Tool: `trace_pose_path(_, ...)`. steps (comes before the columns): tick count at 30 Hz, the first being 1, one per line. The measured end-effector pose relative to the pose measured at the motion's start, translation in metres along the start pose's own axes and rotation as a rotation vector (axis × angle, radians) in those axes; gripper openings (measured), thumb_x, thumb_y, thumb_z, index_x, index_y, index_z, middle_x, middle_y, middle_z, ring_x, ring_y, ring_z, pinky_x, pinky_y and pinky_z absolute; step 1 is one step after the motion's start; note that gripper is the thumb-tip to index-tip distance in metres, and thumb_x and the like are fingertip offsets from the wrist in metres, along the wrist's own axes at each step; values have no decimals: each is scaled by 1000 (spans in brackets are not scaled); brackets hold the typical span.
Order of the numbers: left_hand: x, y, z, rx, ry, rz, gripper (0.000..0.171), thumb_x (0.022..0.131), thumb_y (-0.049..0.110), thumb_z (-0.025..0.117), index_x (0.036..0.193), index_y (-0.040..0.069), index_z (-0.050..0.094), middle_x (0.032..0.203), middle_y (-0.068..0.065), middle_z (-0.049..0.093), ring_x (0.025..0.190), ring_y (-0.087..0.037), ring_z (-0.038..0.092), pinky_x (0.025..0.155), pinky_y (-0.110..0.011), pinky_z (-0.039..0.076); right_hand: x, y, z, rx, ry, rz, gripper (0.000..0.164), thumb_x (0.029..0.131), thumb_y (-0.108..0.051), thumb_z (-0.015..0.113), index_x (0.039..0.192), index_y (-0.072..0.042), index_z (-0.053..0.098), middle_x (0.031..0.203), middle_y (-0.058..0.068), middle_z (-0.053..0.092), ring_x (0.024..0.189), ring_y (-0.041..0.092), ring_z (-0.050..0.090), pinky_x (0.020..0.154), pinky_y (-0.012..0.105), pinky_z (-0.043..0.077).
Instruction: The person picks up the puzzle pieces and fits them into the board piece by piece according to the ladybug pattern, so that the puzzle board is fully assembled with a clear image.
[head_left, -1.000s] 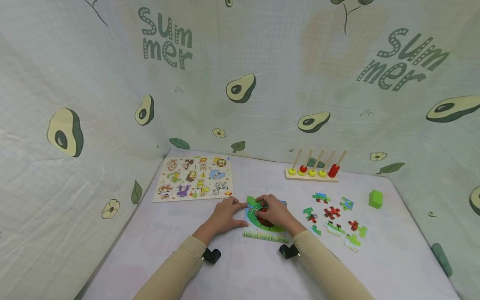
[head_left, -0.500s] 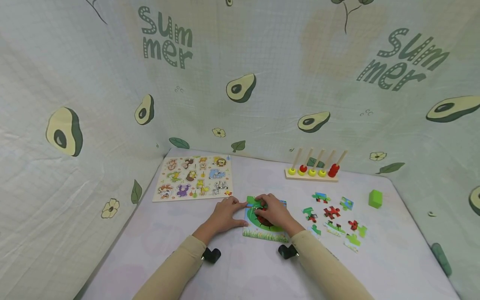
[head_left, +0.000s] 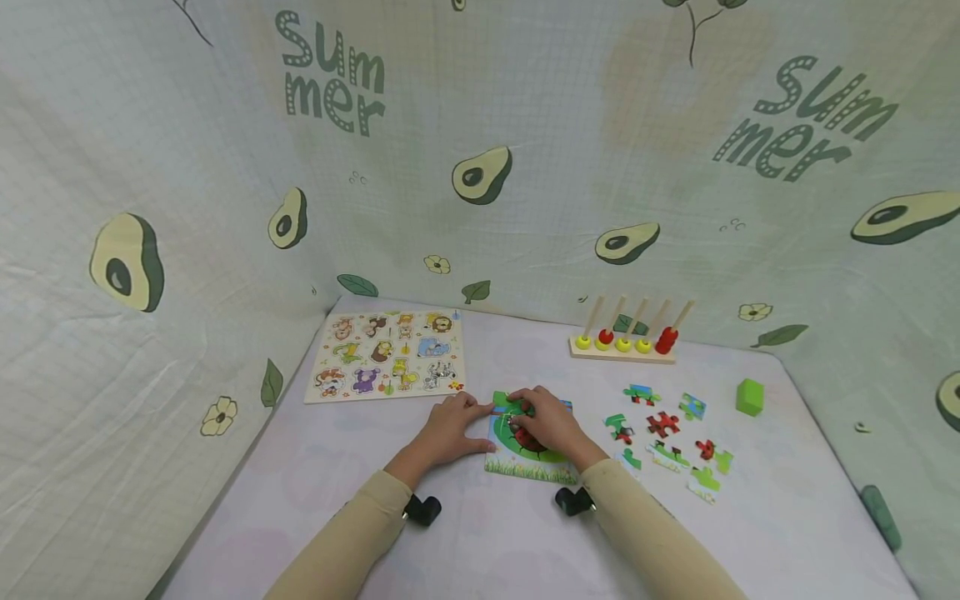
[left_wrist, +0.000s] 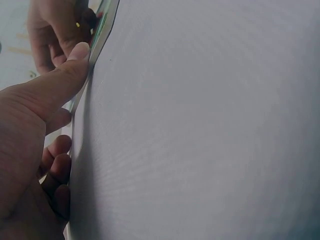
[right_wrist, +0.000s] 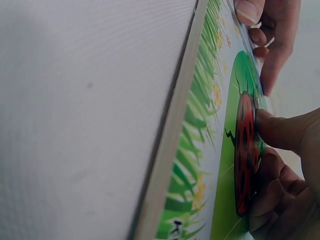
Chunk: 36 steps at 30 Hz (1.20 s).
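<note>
A square ladybug puzzle board [head_left: 525, 468] lies in the middle of the table, with a green lawn and grass printed on it. My left hand [head_left: 446, 432] holds its left edge, thumb low and index finger near the upper corner; in the left wrist view the thumb [left_wrist: 62, 82] lies along that edge. At the upper left of the board sits a green puzzle piece [head_left: 502, 402]. My right hand [head_left: 551, 425] bends over the board with thumb and fingers pinching at that piece, which they partly cover. In the right wrist view the red spotted ladybug [right_wrist: 245, 155] lies beside the thumb and curled fingers.
Several loose puzzle pieces [head_left: 663, 425] lie to the right of the board. A green block [head_left: 750, 397] stands farther right. A peg counter [head_left: 622, 353] with yellow and red beads is at the back, and an animal puzzle board [head_left: 386, 357] at the back left.
The right hand shifts very slightly up and left over the board. The left hand and the puzzle board hold their place.
</note>
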<state>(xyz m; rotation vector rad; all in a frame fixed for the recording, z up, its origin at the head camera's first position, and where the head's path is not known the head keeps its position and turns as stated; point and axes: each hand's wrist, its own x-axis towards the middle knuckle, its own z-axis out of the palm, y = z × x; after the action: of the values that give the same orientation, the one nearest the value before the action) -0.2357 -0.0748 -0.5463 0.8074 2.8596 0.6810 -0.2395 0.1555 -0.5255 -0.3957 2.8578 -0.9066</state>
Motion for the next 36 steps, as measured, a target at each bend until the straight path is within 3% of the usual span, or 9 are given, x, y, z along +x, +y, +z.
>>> trace_pose_path(36,0,2,-1,-1,-10,-14,76,85,60,74,150,26,54,118,0,51,103,-17,45,88,-39,36,-1,-1,0,-15,1,-9,37,95,-22,73,131,-23,69,101,1,58,81,14,55,78,40,50)
